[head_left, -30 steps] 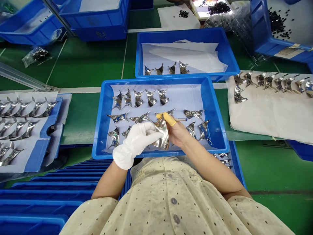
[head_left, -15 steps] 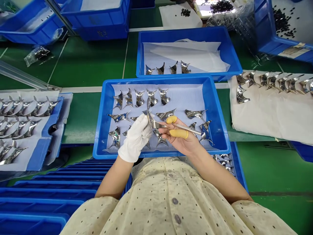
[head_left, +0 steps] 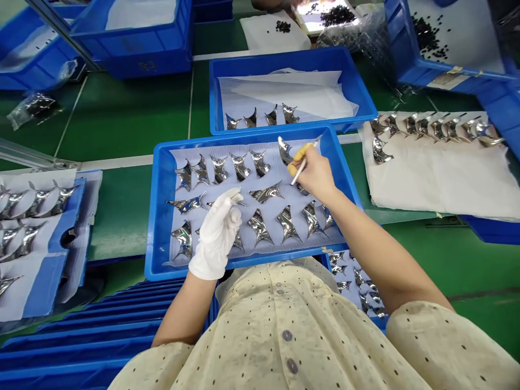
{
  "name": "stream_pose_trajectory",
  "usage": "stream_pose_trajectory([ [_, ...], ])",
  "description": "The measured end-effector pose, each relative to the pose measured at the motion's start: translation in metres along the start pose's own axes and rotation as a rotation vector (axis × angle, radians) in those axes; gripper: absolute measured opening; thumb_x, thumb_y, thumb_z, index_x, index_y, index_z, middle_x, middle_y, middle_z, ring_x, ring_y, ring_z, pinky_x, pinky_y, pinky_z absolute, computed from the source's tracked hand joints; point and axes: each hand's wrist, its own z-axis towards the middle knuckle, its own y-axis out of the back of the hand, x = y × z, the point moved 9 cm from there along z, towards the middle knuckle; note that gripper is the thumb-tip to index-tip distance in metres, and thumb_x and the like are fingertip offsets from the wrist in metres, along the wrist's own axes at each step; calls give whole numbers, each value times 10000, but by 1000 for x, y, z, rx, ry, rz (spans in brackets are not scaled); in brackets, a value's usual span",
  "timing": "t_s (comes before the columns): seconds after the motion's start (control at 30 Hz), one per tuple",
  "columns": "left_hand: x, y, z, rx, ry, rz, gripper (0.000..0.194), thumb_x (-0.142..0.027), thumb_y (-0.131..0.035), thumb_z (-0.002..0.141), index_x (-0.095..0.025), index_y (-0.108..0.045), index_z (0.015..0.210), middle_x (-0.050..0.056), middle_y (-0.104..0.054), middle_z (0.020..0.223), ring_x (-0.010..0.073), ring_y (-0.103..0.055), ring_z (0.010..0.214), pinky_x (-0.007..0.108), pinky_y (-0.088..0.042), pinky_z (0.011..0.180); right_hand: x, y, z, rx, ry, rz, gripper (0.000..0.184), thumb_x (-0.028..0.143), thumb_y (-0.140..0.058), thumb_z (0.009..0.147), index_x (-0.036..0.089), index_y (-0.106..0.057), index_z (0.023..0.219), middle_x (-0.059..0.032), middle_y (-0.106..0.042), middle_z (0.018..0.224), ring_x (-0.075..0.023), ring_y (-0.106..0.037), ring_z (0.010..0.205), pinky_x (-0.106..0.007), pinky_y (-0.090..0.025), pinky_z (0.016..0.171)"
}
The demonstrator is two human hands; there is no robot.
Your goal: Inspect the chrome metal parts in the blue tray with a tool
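Observation:
In the head view, a blue tray [head_left: 151, 216] lined with white sheet holds rows of shiny, curved metal parts with pointed ends, such as one metal part [head_left: 266, 192] near the middle. My right hand [head_left: 314, 170], yellow covers on two fingers, is closed on a slim pale rod-like tool [head_left: 298, 172] at the tray's far right. Its fingertips touch another curved metal part [head_left: 284, 150] there. My left hand [head_left: 217, 233], in a white glove, hovers over the left middle with fingers stretched and holding nothing visible. It hides some parts below.
Behind stands a second blue tray [head_left: 212, 103] with several metal parts. More parts rest on a white cloth [head_left: 426, 184] at right and on a lined board [head_left: 52, 244] at left. Blue bins [head_left: 142, 54] and a bin of small black pieces [head_left: 430, 76] stand at the back.
Both hands held a curved metal part over the tray's middle. My right hand has carried it to the far right; my left hand has let go and sits slightly lower left. The view has shifted.

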Motion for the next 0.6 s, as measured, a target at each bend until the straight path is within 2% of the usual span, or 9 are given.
stream_pose_trajectory([
  [0.1, -2, 1, -1, 1, -4, -6, 403, -332, -871, 805, -150, -762, 1148, 35, -693, 1040, 9, -481, 552, 154, -472, 486, -9, -27, 18, 146, 11, -290, 206, 130, -622, 770, 241, -525, 913, -33, -746, 887, -250, -700, 813, -340, -486, 744],
  [0.23, -6, 4, -4, 0, -10, 8, 384, -324, -871, 814, -158, -765, 1143, 31, -701, 1029, 15, -479, 560, 151, -485, 502, -10, -52, 21, 298, 44, -454, 215, 143, -618, 836, 228, -575, 1030, -49, -779, 1009, -258, -711, 899, -315, -457, 745],
  [0.3, -9, 6, -5, 2, -18, 14, 345, -323, -861, 828, -165, -769, 1121, 33, -713, 1017, 21, -478, 563, 152, -486, 505, -13, -50, 21, 342, 52, -477, 202, 191, -661, 858, 221, -592, 1046, -54, -784, 1042, -263, -716, 929, -309, -452, 742],
  [0.4, -12, 4, -4, 8, -43, 37, 297, -336, -835, 857, -176, -773, 1100, 43, -721, 1016, 31, -486, 570, 157, -489, 512, -27, -29, 20, 319, -3, -522, 188, 252, -700, 880, 210, -615, 1043, -70, -787, 1052, -276, -720, 955, -312, -452, 734],
  [0.47, -10, -1, -3, 17, -41, 51, 307, -344, -843, 847, -181, -778, 1098, 42, -715, 1007, 35, -494, 576, 160, -489, 512, -41, -18, 16, 351, -64, -575, 229, 278, -751, 860, 207, -621, 1035, -77, -789, 1029, -283, -721, 948, -312, -451, 716],
  [0.6, -2, -17, -2, 49, -5, 64, 313, -348, -855, 827, -187, -788, 1086, 38, -699, 994, 39, -505, 598, 156, -489, 524, -55, -19, 1, 451, -100, -574, 343, 348, -823, 825, 208, -604, 1049, -73, -788, 1011, -280, -723, 935, -310, -440, 687],
])
